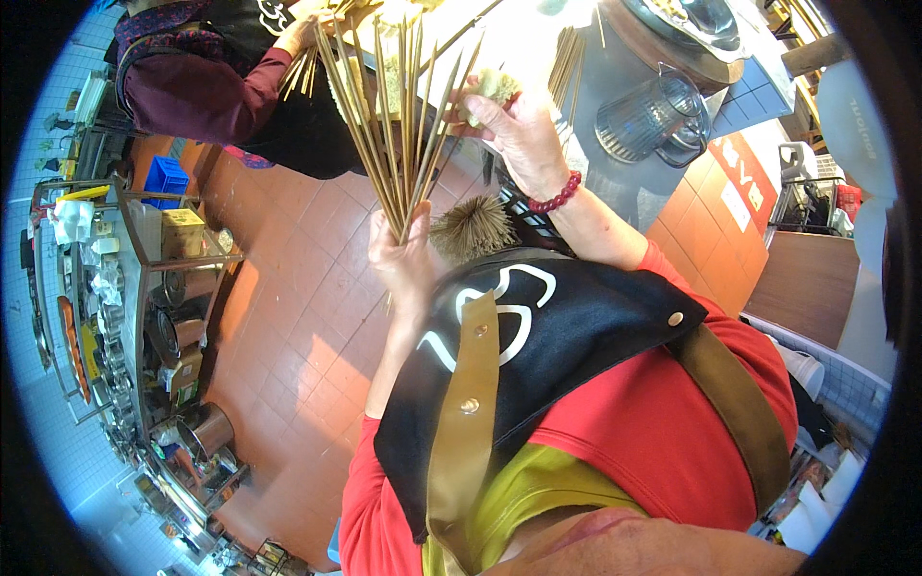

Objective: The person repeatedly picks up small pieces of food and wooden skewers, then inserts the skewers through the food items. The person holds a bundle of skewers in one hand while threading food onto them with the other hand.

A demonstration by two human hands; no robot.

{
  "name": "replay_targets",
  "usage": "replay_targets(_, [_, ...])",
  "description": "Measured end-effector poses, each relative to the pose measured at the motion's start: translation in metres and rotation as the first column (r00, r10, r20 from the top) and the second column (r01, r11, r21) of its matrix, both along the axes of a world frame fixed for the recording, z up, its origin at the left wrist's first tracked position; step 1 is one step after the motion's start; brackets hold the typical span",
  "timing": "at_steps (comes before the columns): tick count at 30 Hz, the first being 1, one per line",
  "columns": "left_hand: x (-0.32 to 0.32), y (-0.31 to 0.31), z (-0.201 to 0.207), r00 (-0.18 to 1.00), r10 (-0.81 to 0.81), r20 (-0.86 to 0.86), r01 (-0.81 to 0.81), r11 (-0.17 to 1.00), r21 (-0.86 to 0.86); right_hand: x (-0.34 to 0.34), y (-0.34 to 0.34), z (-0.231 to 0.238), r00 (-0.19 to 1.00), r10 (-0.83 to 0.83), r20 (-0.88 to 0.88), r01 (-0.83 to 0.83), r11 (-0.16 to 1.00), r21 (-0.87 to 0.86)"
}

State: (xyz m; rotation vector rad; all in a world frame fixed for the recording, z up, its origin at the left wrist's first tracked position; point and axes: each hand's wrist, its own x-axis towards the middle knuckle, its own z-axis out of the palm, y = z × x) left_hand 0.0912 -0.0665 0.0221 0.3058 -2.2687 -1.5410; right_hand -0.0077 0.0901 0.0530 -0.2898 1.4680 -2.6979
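My left hand (400,252) is closed round the lower ends of a bundle of thin wooden skewers (403,197). The skewers fan out upward and away from me. To their right, my right hand (523,139), with a dark red bead bracelet (557,194) at the wrist, pinches a pale, porous sponge (496,88). The sponge is close to the skewers' upper part; whether it touches them I cannot tell. Just beyond my apron, a dense bunch of stick ends (475,228) shows beside a black crate (543,226).
A co-worker's maroon sleeve (202,91) is at the far left, that person's hand holding more skewers. On the grey table at right stand a clear ribbed pitcher (639,120) and a metal basin (696,29). A laden shelf rack (144,230) and a blue bin (167,178) line the left.
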Motion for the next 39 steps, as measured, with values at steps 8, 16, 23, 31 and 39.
replay_targets(8, [-0.005, 0.004, 0.006, 0.998, 0.028, 0.058, -0.032, 0.998, 0.055, 0.015, -0.016, 0.000, 0.971, 0.227, 0.081, -0.231, 0.972, 0.042])
replay_targets(16, [-0.004, 0.003, -0.001, 0.998, 0.055, -0.002, -0.055, 0.998, -0.006, -0.004, -0.004, -0.003, 0.992, 0.077, 0.097, -0.090, 0.986, 0.141])
replay_targets(23, [-0.002, 0.007, -0.006, 0.996, 0.080, 0.030, -0.081, 0.996, 0.044, 0.004, -0.011, -0.013, 0.991, 0.124, 0.055, -0.134, 0.956, 0.261])
replay_targets(31, [0.000, 0.010, -0.009, 0.991, 0.073, 0.114, -0.094, 0.976, 0.197, -0.011, -0.002, -0.020, 0.977, 0.155, 0.146, -0.185, 0.956, 0.228])
replay_targets(39, [0.001, 0.014, 0.002, 0.910, -0.184, 0.372, 0.067, 0.950, 0.305, -0.021, 0.052, -0.031, 0.887, 0.439, 0.143, -0.462, 0.852, 0.247])
